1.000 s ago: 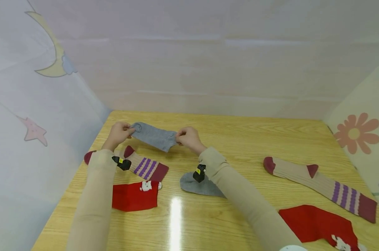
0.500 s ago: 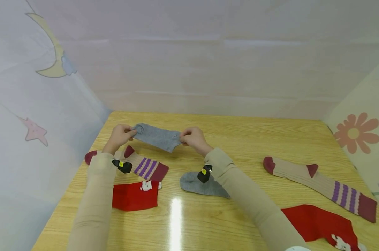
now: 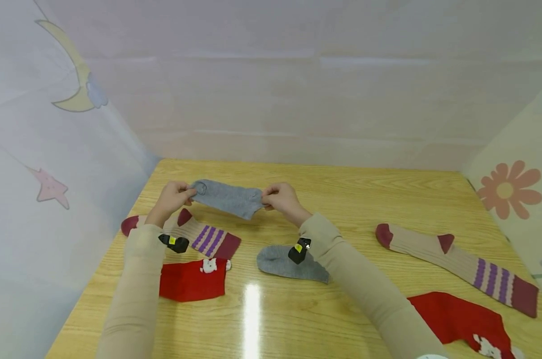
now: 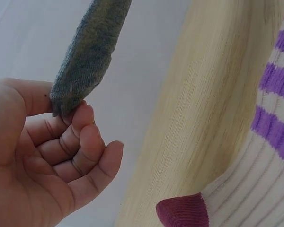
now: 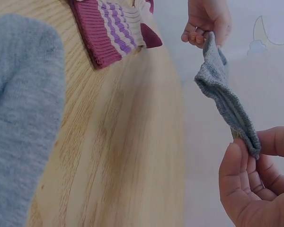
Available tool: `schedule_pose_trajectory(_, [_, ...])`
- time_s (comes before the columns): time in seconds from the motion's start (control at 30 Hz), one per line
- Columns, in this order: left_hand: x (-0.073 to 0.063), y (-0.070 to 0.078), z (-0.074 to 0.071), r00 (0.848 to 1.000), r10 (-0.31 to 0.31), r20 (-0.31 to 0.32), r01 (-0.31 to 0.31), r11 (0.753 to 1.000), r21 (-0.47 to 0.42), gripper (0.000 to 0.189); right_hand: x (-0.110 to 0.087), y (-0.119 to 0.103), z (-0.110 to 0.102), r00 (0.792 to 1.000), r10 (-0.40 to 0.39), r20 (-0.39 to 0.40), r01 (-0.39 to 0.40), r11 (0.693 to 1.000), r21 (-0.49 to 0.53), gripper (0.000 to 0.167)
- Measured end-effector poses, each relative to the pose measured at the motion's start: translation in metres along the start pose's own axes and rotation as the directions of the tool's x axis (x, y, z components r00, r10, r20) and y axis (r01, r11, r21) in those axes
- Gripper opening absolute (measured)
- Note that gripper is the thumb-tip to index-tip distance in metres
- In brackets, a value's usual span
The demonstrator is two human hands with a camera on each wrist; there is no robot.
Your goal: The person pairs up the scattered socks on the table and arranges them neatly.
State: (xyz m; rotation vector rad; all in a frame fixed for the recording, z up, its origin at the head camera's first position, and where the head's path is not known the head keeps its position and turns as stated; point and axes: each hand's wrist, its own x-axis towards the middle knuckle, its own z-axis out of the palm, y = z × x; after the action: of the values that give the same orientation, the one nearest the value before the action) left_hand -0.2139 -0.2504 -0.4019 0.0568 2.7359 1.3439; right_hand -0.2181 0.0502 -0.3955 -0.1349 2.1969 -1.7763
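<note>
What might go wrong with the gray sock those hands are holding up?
The left hand and right hand only pinch the held gray sock by its ends, so it could slip and fall, maybe onto the nearby striped sock.
In the head view, the right wrist's black gadget overlaps the other gray sock, so it might brush it.

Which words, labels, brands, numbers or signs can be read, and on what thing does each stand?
No text is readable.
Left yellow label, on the left black device: too small to read.
Right yellow label, on the right black device: too small to read.
Held grey sock: round mark, no readable letters.
</note>
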Motion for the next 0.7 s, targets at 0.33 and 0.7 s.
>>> schedule_pose_trajectory(0.33, [-0.008,-0.001,0.002,1.0,-0.012,0.016,0.013,0.999,-0.052,0.028,-0.003,-0.002,-0.002,1.0,0.001,0.0,-0.001,1.0,-0.008,0.007])
schedule_pose_trajectory(0.7, [-0.016,0.001,0.004,1.0,0.001,0.014,0.0,0.996,-0.086,0.028,-0.01,-0.003,-0.005,1.0,0.001,0.009,-0.001,0.999,-0.047,0.007])
